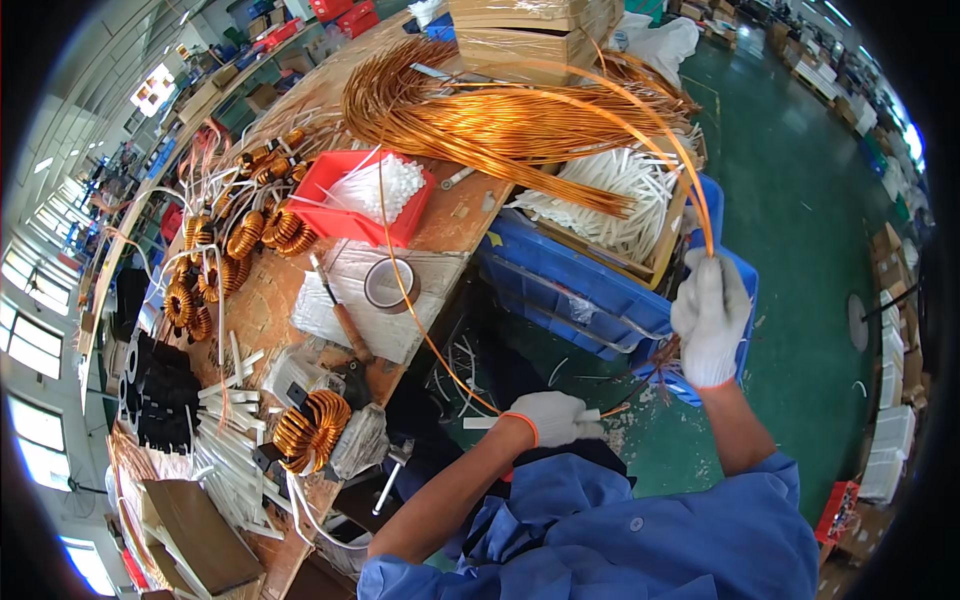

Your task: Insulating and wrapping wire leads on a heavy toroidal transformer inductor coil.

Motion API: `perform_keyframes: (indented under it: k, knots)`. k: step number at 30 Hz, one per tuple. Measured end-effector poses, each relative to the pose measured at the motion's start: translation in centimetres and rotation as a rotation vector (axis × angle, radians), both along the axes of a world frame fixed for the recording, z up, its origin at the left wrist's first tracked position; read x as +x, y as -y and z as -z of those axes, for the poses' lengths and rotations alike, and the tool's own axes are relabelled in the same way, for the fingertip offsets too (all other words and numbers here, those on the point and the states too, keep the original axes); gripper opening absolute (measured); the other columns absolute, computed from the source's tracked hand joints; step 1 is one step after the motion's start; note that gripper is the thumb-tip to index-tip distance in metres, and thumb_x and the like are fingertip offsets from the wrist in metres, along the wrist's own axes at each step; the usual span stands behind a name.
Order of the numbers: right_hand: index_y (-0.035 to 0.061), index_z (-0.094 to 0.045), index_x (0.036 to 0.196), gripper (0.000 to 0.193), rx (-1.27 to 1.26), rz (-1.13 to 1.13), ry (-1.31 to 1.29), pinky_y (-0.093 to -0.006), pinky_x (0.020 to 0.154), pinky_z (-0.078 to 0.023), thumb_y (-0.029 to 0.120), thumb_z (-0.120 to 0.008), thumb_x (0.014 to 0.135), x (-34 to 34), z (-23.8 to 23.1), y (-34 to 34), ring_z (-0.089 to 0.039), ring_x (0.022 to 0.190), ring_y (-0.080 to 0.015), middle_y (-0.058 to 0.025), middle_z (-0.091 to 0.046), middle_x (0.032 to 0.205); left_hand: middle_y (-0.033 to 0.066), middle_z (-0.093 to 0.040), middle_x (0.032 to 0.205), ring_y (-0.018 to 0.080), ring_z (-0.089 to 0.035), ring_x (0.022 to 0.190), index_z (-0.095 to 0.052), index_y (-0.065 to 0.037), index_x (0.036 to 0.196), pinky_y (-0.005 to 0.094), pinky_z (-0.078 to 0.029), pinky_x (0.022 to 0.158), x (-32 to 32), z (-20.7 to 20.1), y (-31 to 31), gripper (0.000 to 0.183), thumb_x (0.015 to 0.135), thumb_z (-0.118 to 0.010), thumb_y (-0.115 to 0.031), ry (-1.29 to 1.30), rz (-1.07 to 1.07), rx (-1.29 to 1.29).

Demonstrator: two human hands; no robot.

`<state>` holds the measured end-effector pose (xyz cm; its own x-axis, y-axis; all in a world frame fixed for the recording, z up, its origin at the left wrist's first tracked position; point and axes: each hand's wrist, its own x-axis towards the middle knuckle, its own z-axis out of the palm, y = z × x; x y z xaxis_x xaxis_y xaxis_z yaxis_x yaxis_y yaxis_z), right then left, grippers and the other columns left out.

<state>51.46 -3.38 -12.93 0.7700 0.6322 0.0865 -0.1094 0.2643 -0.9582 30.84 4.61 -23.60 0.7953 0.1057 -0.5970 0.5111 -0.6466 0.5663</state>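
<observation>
Both my hands wear white gloves. My left hand (553, 417) is closed around a copper wire (425, 335), which rises in a curve past the bench edge; its tip sticks out to the right of the fingers beside a short white piece. My right hand (713, 318), above the blue crate's right end, is closed on copper wire (672, 140) that arches up and over to the left. On the bench, a ring-shaped copper coil (312, 432) sits by the front edge. A thick bundle of loose copper wires (500, 120) lies at the back.
A blue crate (570, 305) stands right of the bench, with a carton of white tubes (610, 190) on top. The bench holds a red bin (340, 215), a tape roll (390, 284), a wooden-handled tool (345, 322) and several finished coils (245, 235). Cartons (525, 45) are stacked behind.
</observation>
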Motion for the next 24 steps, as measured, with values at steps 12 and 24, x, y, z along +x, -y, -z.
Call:
perform_keyframes:
  k: [12, 24]
  knots:
    - [-0.0021, -0.071, 0.122, 0.029, -0.244, 0.256, 0.689, -0.022, 0.058, -0.031, 0.021, -0.056, 0.117, 3.9, -2.7, 7.0, -0.04, 0.065, -0.0003, 0.0083, -0.049, 0.076, 0.0078, -0.079, 0.085, 0.0269, -0.081, 0.079, -0.087, -0.016, 0.091, 0.0408, -0.062, 0.064, 8.1, -7.1, -13.6, 0.021, 0.097, -0.072, -0.03, 0.366, -0.053, 1.119]
    - [0.0006, -0.068, 0.116, 0.016, -0.621, -0.044, 0.697, -0.0371, 0.059, -0.044, 0.005, -0.053, 0.109, -3.7, 10.8, 18.8, -0.056, 0.06, -0.0187, -0.0099, -0.06, 0.077, 0.0123, -0.072, 0.092, 0.0066, -0.031, 0.046, -0.066, -0.004, 0.125, 0.0271, -0.029, 0.042, 8.9, -13.0, -4.0, 0.06, 0.111, -0.057, -0.062, 0.853, -1.218, -1.334]
